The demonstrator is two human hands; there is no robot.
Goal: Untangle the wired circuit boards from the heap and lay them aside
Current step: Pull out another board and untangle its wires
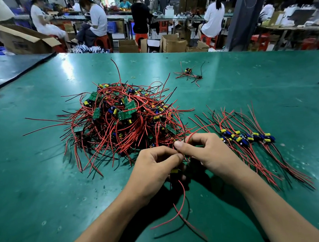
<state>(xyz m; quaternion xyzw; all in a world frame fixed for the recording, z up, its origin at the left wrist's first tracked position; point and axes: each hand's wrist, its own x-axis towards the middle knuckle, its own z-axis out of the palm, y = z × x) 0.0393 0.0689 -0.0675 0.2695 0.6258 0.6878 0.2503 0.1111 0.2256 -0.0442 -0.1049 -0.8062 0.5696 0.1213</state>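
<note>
A: Status, left to right?
B: Far beyond the left fingertips, at the left edge, there's an open cardboard box (24,40). Dark print on its side, too blurred to read.
A: Heap?
B: The heap (124,119) sits on the green table (45,187), just beyond and left of the left hand's knuckles. Green boards, yellow and blue capacitors, red and black leads, all knotted. Board markings are too small to read.
A: Left hand?
B: Left hand (154,169) has its fingers curled. Thumb and forefinger pinch the leads of one held board (174,170). Its yellow capacitor shows just under those fingers. Its trailing leads (184,195), red and black, run from the fingers back between the wrists.
A: Right?
B: Right hand (205,153) meets the left, thumbs almost touching. Thumb and forefinger pinch a red wire (203,127) that arcs out just beyond the right knuckles, by the heap's near edge. The other fingers are curled in.
A: Set-aside ones?
B: The laid-out row (251,138) is just right of the right fingers. Boards lie side by side, with leads fanned away from and toward the person.
A: Anything else?
B: A small cluster (188,72) of boards and wires lies well beyond the right fingertips, apart from the heap. A yellow rubber band (133,77) lies on the table just past the heap's far side.
</note>
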